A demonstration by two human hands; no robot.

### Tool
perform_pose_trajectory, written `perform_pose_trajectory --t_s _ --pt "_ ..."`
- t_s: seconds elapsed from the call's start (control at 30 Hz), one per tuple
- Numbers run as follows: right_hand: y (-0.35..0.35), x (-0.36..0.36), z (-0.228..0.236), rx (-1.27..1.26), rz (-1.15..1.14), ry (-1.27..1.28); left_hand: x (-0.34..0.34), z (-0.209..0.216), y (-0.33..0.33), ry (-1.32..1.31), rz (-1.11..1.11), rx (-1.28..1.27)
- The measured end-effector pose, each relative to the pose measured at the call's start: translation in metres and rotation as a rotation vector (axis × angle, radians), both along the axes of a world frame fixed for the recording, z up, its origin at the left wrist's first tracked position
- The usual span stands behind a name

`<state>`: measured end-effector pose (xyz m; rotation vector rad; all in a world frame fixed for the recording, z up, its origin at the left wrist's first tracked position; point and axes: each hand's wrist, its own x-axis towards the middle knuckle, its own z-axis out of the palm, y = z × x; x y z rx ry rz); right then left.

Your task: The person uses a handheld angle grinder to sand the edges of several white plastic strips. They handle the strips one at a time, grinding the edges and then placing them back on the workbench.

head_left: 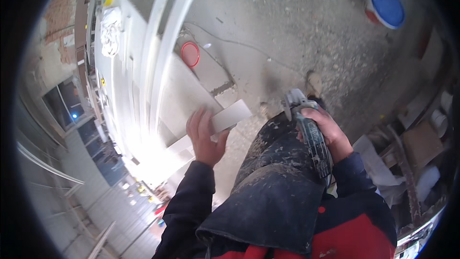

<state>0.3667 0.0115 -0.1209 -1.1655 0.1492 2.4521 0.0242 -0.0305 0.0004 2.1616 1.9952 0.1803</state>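
Note:
My left hand (206, 136) lies across a flat white strip (233, 116), fingers over its far edge and thumb against its near edge. One end of the strip sticks out past the edge of a pale board (184, 93) beneath it. In my right hand (328, 127) is an angle grinder (314, 146), held beside my right leg with its disc end pointing away from me. The disc sits apart from the strip. Whether it is spinning I cannot tell.
Long white profiles (163, 14) run along the board on the left, near a glaring light (155, 160). A red ring-shaped lid (190, 54) lies beyond it. Buckets, one with a blue lid (387, 7), stand far right. A cable (235, 42) crosses the dusty floor. Scrap (378, 163) is piled at right.

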Motion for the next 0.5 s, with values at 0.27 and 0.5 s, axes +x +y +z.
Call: perform_pose_trajectory --t_s 0.27,0.5 --pt "-0.027 0.023 0.070 0.113 -0.240 -0.278 -0.140 0.008 -0.074 -0.031 0.084 -0.092" --pt "-0.059 0.007 0.113 0.182 -0.271 -0.399 -0.167 0.015 -0.057 -0.580 0.188 -0.404"
